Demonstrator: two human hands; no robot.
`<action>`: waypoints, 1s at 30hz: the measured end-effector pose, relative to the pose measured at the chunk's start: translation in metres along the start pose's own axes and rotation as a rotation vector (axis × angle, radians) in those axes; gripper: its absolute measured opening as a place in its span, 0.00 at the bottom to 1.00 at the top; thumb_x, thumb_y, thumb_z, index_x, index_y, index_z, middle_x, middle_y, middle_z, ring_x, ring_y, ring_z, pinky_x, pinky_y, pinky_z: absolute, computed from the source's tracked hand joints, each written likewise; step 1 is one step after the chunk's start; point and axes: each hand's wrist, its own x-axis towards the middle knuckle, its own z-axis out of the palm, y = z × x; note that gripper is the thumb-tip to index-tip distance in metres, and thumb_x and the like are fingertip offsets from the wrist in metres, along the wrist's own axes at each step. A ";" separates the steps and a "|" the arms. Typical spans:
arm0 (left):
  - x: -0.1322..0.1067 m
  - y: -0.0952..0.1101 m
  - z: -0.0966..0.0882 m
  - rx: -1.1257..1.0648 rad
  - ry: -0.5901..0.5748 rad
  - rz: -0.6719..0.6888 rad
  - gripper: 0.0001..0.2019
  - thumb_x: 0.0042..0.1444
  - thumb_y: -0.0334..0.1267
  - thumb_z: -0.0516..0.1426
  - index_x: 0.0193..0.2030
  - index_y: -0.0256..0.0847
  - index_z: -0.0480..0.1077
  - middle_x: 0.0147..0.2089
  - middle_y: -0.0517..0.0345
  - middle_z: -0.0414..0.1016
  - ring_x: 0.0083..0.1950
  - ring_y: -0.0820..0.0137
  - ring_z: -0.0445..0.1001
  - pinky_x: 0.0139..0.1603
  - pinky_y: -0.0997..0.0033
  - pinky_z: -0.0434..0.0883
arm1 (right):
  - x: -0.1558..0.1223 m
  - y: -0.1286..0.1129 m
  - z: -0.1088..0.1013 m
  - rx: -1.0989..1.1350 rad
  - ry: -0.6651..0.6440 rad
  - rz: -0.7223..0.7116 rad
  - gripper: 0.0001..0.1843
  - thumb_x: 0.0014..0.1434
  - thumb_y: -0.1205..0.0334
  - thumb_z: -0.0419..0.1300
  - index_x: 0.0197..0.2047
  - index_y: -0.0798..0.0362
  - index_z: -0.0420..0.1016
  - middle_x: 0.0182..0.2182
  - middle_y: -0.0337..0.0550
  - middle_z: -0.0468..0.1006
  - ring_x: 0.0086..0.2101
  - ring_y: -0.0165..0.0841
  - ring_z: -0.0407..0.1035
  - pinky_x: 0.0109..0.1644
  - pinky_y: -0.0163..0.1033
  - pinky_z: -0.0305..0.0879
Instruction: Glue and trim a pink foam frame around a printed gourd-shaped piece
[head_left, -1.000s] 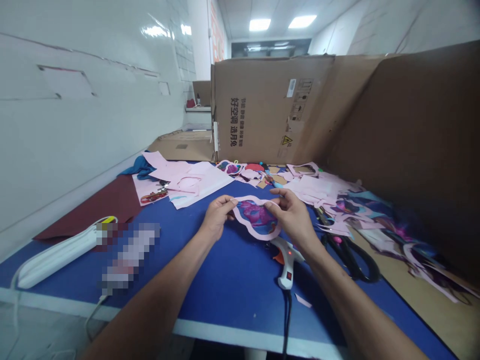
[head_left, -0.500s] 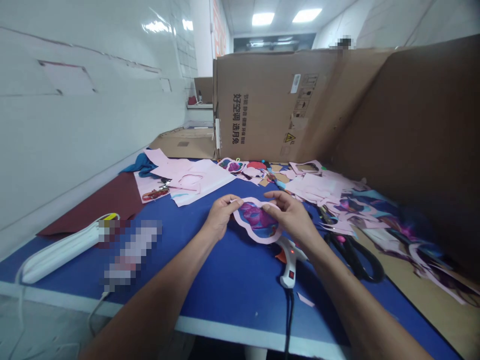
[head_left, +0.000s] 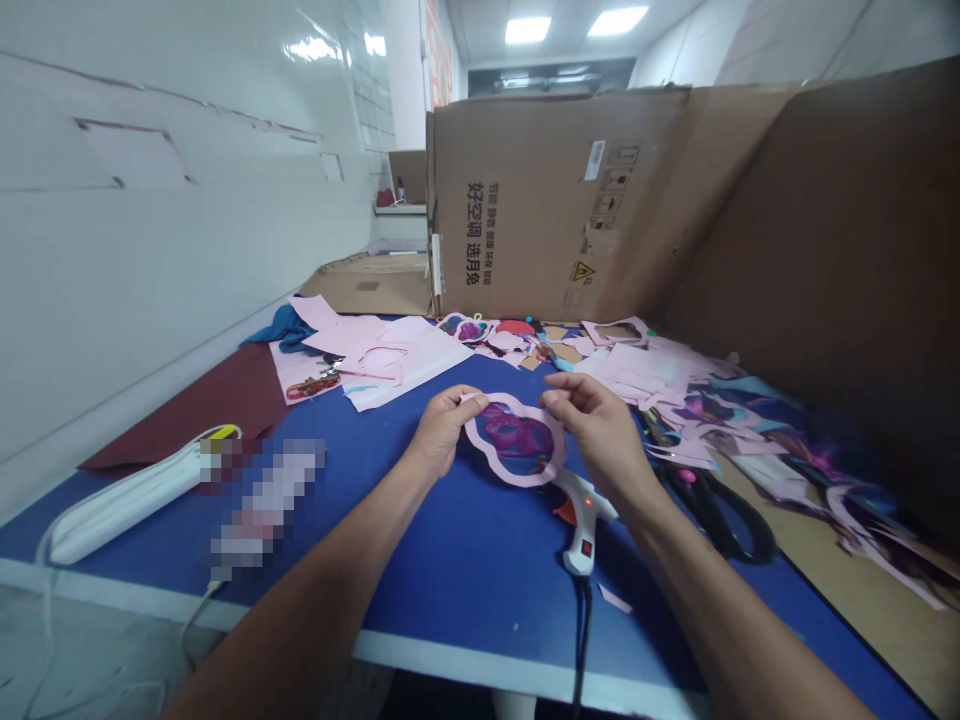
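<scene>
My left hand [head_left: 442, 435] pinches the upper left edge of a cloud-shaped cutout [head_left: 510, 435], thumb on top. The cutout has a pale pink border around a purple and blue middle and is held tilted above the table. At its upper right edge is my right hand [head_left: 596, 420], with thumb and forefinger drawn together. Whether they grip the border or some small thing, I cannot tell. Just below the cutout lies a white hot glue gun [head_left: 581, 545] with an orange trigger and a small red light, its cord running off the near edge.
Pink sheets [head_left: 405, 355] and scraps [head_left: 630, 370] cover the back and right of the blue table [head_left: 450, 590]. Black-handled scissors [head_left: 720, 510] lie right of my forearm. On the left are a white power strip [head_left: 127, 510] and maroon sheet [head_left: 202, 410]. A cardboard box [head_left: 540, 200] stands behind.
My right hand has shifted slightly right, and its thumb has come off the cutout's face to the upper right edge. My left hand keeps its pinch.
</scene>
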 end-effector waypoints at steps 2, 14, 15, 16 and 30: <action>0.000 0.001 0.000 0.000 -0.001 -0.004 0.18 0.41 0.46 0.76 0.31 0.40 0.78 0.29 0.63 0.76 0.29 0.74 0.70 0.35 0.72 0.67 | 0.002 0.001 -0.002 0.032 0.060 -0.010 0.19 0.52 0.49 0.78 0.41 0.50 0.82 0.32 0.38 0.81 0.28 0.30 0.69 0.33 0.38 0.67; -0.002 0.003 0.000 -0.036 -0.011 -0.011 0.18 0.40 0.46 0.77 0.31 0.39 0.78 0.29 0.61 0.78 0.30 0.73 0.72 0.36 0.72 0.68 | 0.001 0.002 -0.006 0.204 0.108 -0.012 0.23 0.58 0.48 0.77 0.25 0.49 0.71 0.26 0.36 0.73 0.26 0.28 0.63 0.29 0.35 0.60; -0.002 0.003 0.000 -0.037 -0.016 -0.009 0.18 0.40 0.46 0.78 0.31 0.39 0.78 0.29 0.61 0.78 0.30 0.73 0.72 0.36 0.72 0.68 | 0.001 0.001 -0.006 0.188 0.112 -0.027 0.23 0.59 0.51 0.76 0.24 0.49 0.69 0.25 0.36 0.72 0.26 0.28 0.62 0.29 0.35 0.59; -0.002 0.004 0.000 -0.039 -0.021 -0.005 0.18 0.40 0.46 0.78 0.31 0.39 0.78 0.29 0.61 0.77 0.29 0.74 0.71 0.36 0.72 0.67 | 0.000 0.000 -0.006 0.174 0.114 -0.040 0.24 0.60 0.53 0.74 0.23 0.49 0.66 0.23 0.35 0.69 0.25 0.28 0.60 0.28 0.36 0.57; -0.004 0.003 0.003 -0.017 -0.085 -0.005 0.20 0.40 0.47 0.79 0.30 0.38 0.77 0.28 0.63 0.74 0.29 0.75 0.68 0.35 0.73 0.65 | -0.005 -0.006 0.004 -0.129 -0.161 0.040 0.21 0.59 0.41 0.71 0.42 0.50 0.80 0.34 0.39 0.77 0.32 0.33 0.68 0.35 0.39 0.65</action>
